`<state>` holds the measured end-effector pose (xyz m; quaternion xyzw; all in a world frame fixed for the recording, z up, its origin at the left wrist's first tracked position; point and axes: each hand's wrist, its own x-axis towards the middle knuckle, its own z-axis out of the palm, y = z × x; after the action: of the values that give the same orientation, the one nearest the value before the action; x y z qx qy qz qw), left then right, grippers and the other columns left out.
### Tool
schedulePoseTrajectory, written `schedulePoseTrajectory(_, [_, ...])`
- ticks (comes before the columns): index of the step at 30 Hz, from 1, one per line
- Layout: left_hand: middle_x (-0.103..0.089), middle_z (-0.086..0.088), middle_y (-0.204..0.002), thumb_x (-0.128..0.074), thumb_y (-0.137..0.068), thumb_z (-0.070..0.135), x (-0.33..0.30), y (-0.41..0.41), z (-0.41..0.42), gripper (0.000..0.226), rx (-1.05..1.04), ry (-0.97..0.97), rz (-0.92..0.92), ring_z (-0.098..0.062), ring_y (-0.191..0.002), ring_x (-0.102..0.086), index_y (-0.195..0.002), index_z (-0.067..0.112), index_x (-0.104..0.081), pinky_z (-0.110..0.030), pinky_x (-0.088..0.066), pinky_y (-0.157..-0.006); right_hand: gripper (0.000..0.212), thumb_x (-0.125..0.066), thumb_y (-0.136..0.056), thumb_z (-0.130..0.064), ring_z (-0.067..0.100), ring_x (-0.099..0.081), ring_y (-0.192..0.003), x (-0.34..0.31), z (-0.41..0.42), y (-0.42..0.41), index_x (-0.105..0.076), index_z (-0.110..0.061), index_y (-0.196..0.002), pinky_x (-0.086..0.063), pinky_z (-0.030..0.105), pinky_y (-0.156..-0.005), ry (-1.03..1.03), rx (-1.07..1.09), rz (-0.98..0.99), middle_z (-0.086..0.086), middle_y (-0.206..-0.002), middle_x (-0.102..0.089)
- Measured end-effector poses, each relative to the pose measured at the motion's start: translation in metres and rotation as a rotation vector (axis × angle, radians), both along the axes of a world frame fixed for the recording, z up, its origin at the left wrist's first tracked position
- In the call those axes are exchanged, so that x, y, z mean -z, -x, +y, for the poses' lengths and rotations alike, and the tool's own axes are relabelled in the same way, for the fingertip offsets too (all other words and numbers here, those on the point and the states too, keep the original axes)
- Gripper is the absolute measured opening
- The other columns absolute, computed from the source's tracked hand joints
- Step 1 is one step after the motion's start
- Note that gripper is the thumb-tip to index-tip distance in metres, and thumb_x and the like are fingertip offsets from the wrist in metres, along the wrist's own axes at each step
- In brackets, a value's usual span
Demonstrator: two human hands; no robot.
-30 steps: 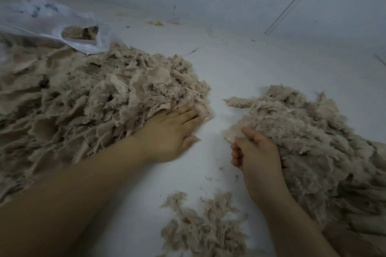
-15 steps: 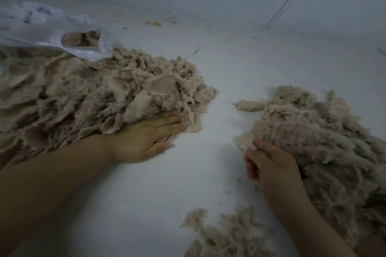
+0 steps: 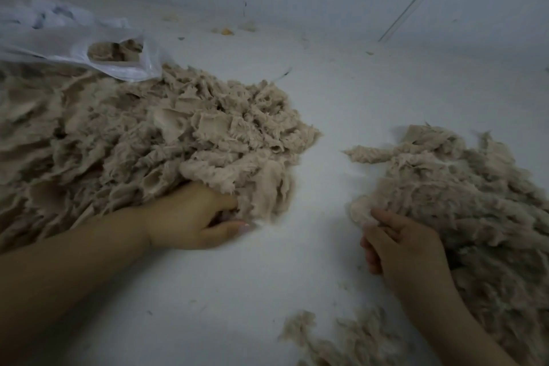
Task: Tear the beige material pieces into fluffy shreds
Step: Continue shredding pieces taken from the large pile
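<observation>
Lying across the upper left of the frame, a crumpled white plastic bag (image 3: 68, 38) has a handle opening through which more beige stuff shows; its lower edge rests on the big pile. A few dark and yellowish specks dot the white surface (image 3: 341, 92) near the top centre, and a thin pale line runs diagonally in the upper right.

Filling the left half of the frame is the large beige material pile (image 3: 142, 140), a mix of flat torn flaps and frayed, fuzzy strands. The left hand (image 3: 190, 220) is pushed into its near edge, fingers buried under a clump and hidden, thumb lying flat along the surface; I cannot tell how the fingers lie.

At the right sits the shredded pile (image 3: 451, 193), finer and woollier, with one twisted strand pointing toward the centre. The right hand (image 3: 404, 249) rests against its near edge, fingers curled, index finger touching a pale tuft. A small scatter of shreds (image 3: 341, 342) lies at the bottom centre.
</observation>
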<state>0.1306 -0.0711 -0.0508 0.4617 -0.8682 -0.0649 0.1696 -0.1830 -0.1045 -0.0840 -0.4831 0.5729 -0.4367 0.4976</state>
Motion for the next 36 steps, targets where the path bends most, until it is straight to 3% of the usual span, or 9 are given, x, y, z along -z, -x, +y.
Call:
schedulePoseTrajectory(3, [-0.039,0.012,-0.053,-0.061,-0.091,0.044,-0.002,0.019,0.008,0.039,-0.078,-0.101,0.165,0.001,-0.049,-0.039,-0.063,0.027,-0.041,-0.016,-0.029,-0.049,0.035,-0.067,-0.093,-0.008,0.008,-0.050,-0.039,0.003,0.001,0.000,-0.064,-0.009,-0.128,-0.044,0.020,-0.041,0.031,-0.038,0.111,-0.001,-0.052,-0.063])
schedulePoseTrajectory(8, [-0.037,0.007,-0.061,-0.078,-0.082,0.028,0.002,0.053,0.007,0.046,-0.364,0.170,0.110,-0.019,-0.054,-0.044,-0.061,0.020,-0.038,-0.029,-0.040,-0.052,0.006,-0.069,-0.093,-0.012,0.006,-0.055,-0.040,-0.003,0.004,0.001,-0.072,-0.012,-0.098,-0.045,0.020,-0.043,0.044,-0.058,0.195,-0.003,-0.053,-0.066])
schedulePoseTrajectory(12, [-0.056,-0.016,-0.084,-0.070,-0.077,-0.006,-0.002,0.075,0.010,0.016,-0.212,0.356,0.038,-0.034,-0.077,-0.056,-0.075,0.002,-0.056,-0.042,-0.048,-0.066,0.020,-0.065,-0.095,-0.014,0.006,-0.058,-0.042,-0.009,0.010,0.000,-0.071,-0.022,-0.078,-0.047,0.022,-0.043,0.081,-0.102,0.269,-0.004,-0.055,-0.068])
schedulePoseTrajectory(18, [-0.066,-0.007,-0.103,-0.067,-0.086,0.023,0.010,0.092,0.004,0.015,-0.097,0.312,-0.203,-0.028,-0.102,-0.059,-0.093,0.009,-0.070,-0.043,-0.040,-0.104,0.031,-0.065,-0.095,-0.019,0.007,-0.057,-0.041,-0.015,0.014,-0.001,-0.069,-0.019,-0.064,-0.050,0.028,-0.044,0.145,-0.169,0.379,0.001,-0.054,-0.066])
schedulePoseTrajectory(21, [-0.067,-0.009,-0.094,-0.066,-0.075,0.004,0.004,0.090,-0.005,0.017,-0.285,0.268,-0.322,-0.032,-0.100,-0.060,-0.091,0.008,-0.072,-0.046,-0.033,-0.110,0.034,-0.065,-0.095,-0.021,0.009,-0.056,-0.041,-0.017,0.014,-0.001,-0.069,-0.016,-0.061,-0.054,0.034,-0.049,0.165,-0.192,0.413,0.002,-0.053,-0.065])
schedulePoseTrajectory(24, [-0.063,-0.003,-0.090,-0.062,-0.075,0.017,0.002,0.111,-0.002,0.010,-0.372,0.255,-0.353,-0.027,-0.103,-0.055,-0.083,0.015,-0.068,-0.050,-0.026,-0.103,0.034,-0.066,-0.094,-0.023,0.009,-0.055,-0.043,-0.015,0.013,-0.001,-0.070,-0.018,-0.060,-0.052,0.036,-0.052,0.188,-0.205,0.405,0.000,-0.052,-0.065])
schedulePoseTrajectory(29, [-0.058,0.012,-0.108,-0.049,-0.071,0.028,-0.008,0.154,-0.005,0.046,-0.171,-0.195,0.089,-0.011,-0.109,-0.036,-0.116,0.028,-0.057,-0.038,-0.021,-0.084,0.035,-0.066,-0.090,-0.019,0.005,-0.049,-0.045,-0.018,0.017,-0.002,-0.064,-0.023,-0.055,-0.039,0.020,-0.048,0.258,-0.305,0.317,-0.005,-0.051,-0.061])
schedulePoseTrajectory(31, [-0.060,0.011,-0.091,-0.056,-0.070,0.018,-0.011,0.159,-0.010,0.033,-0.128,-0.373,0.236,-0.007,-0.097,-0.039,-0.101,0.029,-0.061,-0.038,-0.025,-0.082,0.031,-0.065,-0.090,-0.018,0.011,-0.052,-0.048,-0.019,0.019,-0.002,-0.065,-0.022,-0.060,-0.042,0.023,-0.048,0.259,-0.313,0.237,-0.001,-0.053,-0.063])
schedulePoseTrajectory(36, [-0.065,0.011,-0.062,-0.071,-0.082,0.001,-0.006,0.152,-0.009,0.022,-0.374,-0.319,0.759,0.002,-0.057,-0.058,-0.073,0.022,-0.072,-0.018,-0.047,-0.057,0.010,-0.073,-0.089,-0.023,0.011,-0.052,-0.050,-0.015,0.015,0.000,-0.063,-0.025,-0.092,-0.042,0.024,-0.047,0.194,-0.235,0.088,-0.005,-0.056,-0.060])
